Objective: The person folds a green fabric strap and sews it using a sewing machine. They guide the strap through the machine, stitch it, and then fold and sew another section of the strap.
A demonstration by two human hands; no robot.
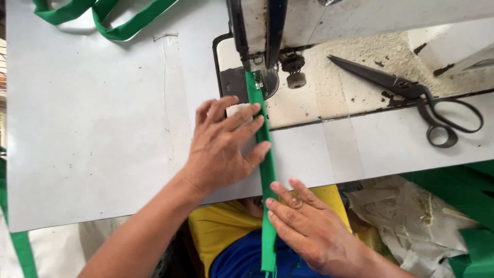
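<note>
A narrow green fabric strip (266, 164) runs down the middle of the frame, from under the presser foot (256, 82) of the sewing machine (360, 20) at top centre, across the white surface (92, 128), and over its near edge toward the bottom of the frame. The left hand (224, 146) lies flat on the surface just left of the strip, its grip spread, fingertips resting on the strip's left edge below the foot. The right hand (303, 226), lower centre, has its fingers laid together on the strip where it hangs past the surface edge; whether the thumb pinches from beneath cannot be told. Black scissors (411, 95) lie shut on the worn machine bed (350, 87) at upper right. More green strapping (110, 18) loops at upper left. Crumpled paper (411, 216) sits at lower right.
</note>
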